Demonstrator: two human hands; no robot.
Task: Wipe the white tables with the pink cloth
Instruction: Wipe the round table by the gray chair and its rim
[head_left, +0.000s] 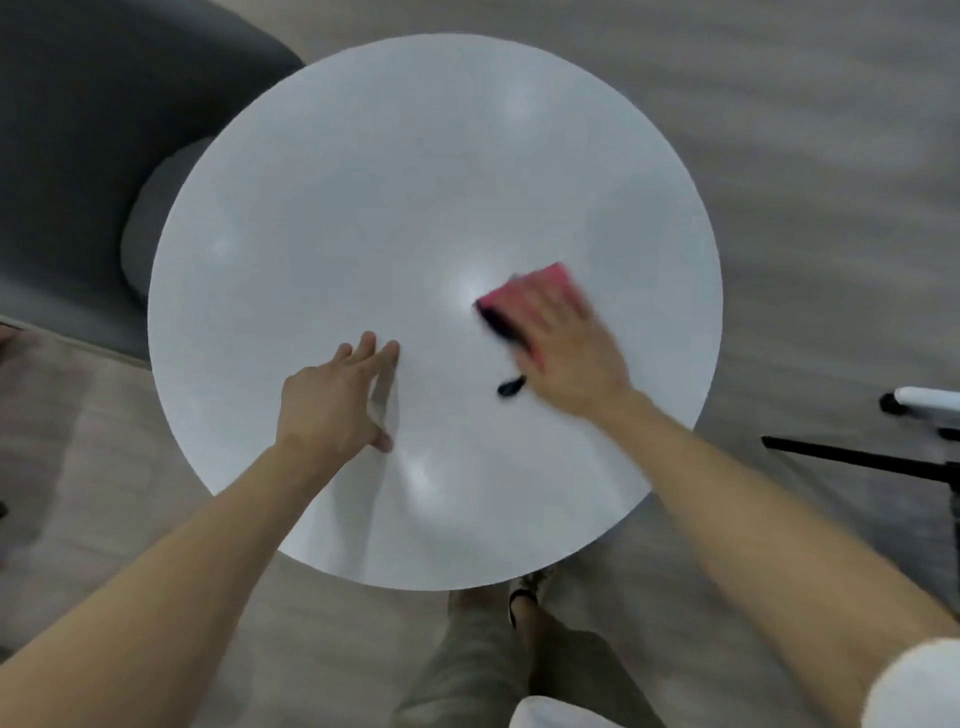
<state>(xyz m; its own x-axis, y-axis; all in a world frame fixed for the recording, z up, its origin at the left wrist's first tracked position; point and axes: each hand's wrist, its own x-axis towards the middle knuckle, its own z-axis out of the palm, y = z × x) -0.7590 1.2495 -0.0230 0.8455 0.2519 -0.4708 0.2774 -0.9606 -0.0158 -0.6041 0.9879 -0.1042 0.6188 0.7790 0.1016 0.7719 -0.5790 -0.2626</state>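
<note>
A round white table (363, 208) fills the middle of the view. My right hand (566, 348) lies flat on a folded pink cloth (545, 283) right of the table's centre; it is blurred by motion. Pink edges show past the fingertips and beside the palm. A small dark smear (511, 387) sits on the tabletop by my right thumb. My left hand (337, 395) rests on the table with straight fingers, left of the cloth, holding nothing.
A dark grey armchair (78, 156) stands at the table's far left side. A black stand with a white part (883, 457) reaches in from the right. My legs and a shoe (519, 603) are below the table's near edge. Wood floor surrounds everything.
</note>
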